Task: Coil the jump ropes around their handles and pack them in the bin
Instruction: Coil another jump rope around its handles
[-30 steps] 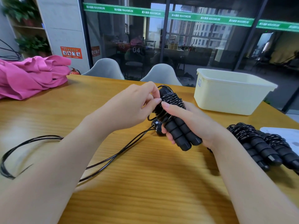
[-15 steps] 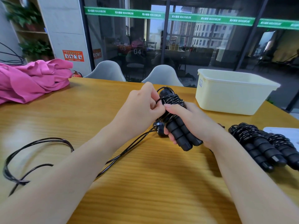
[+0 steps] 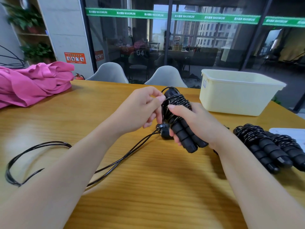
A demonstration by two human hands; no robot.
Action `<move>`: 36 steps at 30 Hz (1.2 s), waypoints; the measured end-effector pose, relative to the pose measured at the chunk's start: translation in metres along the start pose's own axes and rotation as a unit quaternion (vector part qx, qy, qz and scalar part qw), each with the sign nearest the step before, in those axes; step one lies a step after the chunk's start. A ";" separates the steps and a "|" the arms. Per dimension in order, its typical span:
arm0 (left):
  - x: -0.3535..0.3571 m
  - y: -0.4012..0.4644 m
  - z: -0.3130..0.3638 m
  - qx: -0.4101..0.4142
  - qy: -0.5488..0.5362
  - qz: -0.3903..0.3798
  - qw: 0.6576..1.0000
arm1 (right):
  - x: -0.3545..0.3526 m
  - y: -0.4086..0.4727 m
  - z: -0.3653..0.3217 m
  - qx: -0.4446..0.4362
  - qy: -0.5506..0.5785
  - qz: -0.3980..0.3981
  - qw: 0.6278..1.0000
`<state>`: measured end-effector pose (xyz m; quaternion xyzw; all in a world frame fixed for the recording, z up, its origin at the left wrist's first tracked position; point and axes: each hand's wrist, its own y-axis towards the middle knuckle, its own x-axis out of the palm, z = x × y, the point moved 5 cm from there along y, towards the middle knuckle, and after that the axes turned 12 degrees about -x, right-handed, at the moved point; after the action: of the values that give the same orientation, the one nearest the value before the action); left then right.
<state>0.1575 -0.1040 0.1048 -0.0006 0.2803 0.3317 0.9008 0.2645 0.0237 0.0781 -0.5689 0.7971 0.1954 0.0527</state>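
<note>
My right hand (image 3: 196,123) grips a pair of black foam jump rope handles (image 3: 186,138) held together, with black cord wound around their upper part (image 3: 179,100). My left hand (image 3: 142,109) pinches the cord just left of the coil. The loose rest of the cord (image 3: 115,164) trails left across the wooden table (image 3: 148,187) to a loop (image 3: 24,156). Two coiled jump ropes (image 3: 267,144) lie on the table to the right. A cream plastic bin (image 3: 237,95) stands at the back right, and its inside is hidden from here.
A pink cloth (image 3: 33,83) is heaped at the back left of the table. Two grey chairs (image 3: 165,76) stand behind the far edge before a glass wall. A white sheet (image 3: 293,133) lies at the right edge beside the coiled ropes.
The loose cord loop on the left has been drawn shorter and shifted as more cord went onto the handles. My left hand stays at the coil, pinching the cord.
</note>
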 end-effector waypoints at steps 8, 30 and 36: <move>-0.003 0.001 -0.004 -0.021 -0.020 -0.062 0.998 | 0.002 -0.001 -0.001 -0.005 -0.027 -0.004 1.000; -0.016 -0.003 0.000 0.052 0.135 0.002 0.989 | -0.001 -0.005 0.001 -0.008 -0.058 -0.062 0.996; -0.016 -0.007 0.004 0.052 0.085 0.002 0.995 | -0.002 -0.004 -0.002 -0.021 -0.030 -0.066 0.997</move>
<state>0.1535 -0.1181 0.1153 0.0188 0.3732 0.3169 0.8717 0.2695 0.0234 0.0793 -0.6152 0.7514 0.2257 0.0773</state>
